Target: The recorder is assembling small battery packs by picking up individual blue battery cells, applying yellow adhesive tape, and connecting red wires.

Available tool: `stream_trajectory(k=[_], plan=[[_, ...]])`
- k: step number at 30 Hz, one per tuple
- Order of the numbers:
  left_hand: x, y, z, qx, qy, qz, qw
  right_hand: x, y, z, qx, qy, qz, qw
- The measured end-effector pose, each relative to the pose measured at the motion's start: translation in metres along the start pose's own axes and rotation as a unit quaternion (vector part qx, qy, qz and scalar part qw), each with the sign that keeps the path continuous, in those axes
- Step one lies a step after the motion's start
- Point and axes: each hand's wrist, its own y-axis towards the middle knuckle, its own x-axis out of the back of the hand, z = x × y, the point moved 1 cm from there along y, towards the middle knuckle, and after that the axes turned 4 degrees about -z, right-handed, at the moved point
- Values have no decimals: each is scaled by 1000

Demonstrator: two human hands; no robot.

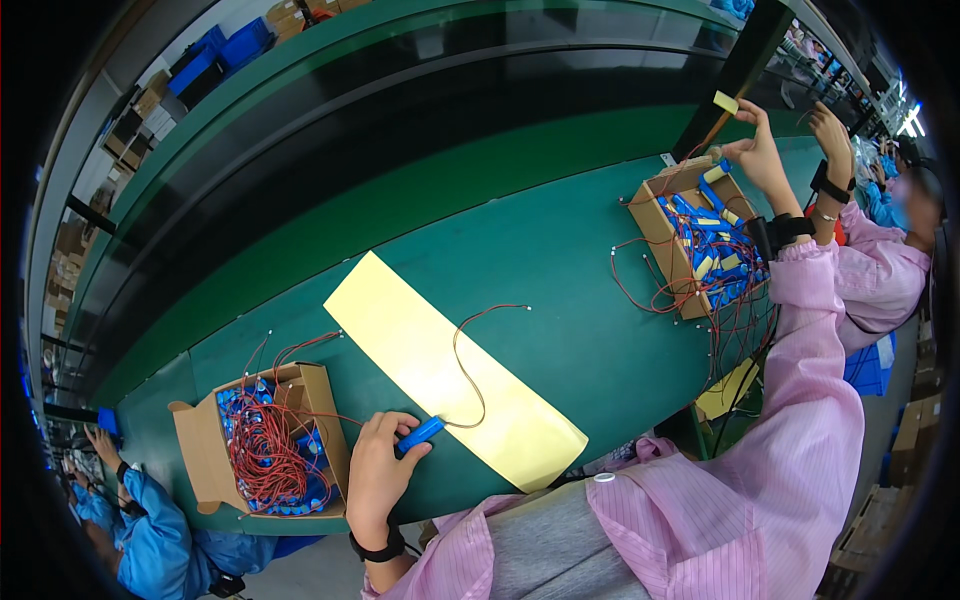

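My left hand (382, 468) is closed round the end of a blue cylindrical battery pack (421, 434), just left of a long yellow sheet (450, 370). A thin wire runs from the pack over the sheet and ends in a small white connector. My right hand (762, 160) is raised at the far right, with a small yellow label (726, 102) at its fingertips. Beneath it stands a cardboard box (664, 236) of blue packs, several with yellow labels and red wires trailing out.
At left, an open cardboard box (208, 455) holds blue packs and tangled red wires. The green tabletop (560, 270) meets a raised dark-and-green ledge behind. A dark post (735, 75) rises beside the right box. A co-worker's hand (832, 145) is near my right hand; a blue-sleeved person (160, 530) works at left.
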Motion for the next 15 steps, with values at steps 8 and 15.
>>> stream_trajectory(k=[8, 15], plan=[[4, 5, -4, -9, -42, 9, 999, -23, -16, -26, -34, -59, 27, 997], [23, 25, -22, 21, -513, -77, 855, -61, -66, 125, 32, 199, 31, 979]])
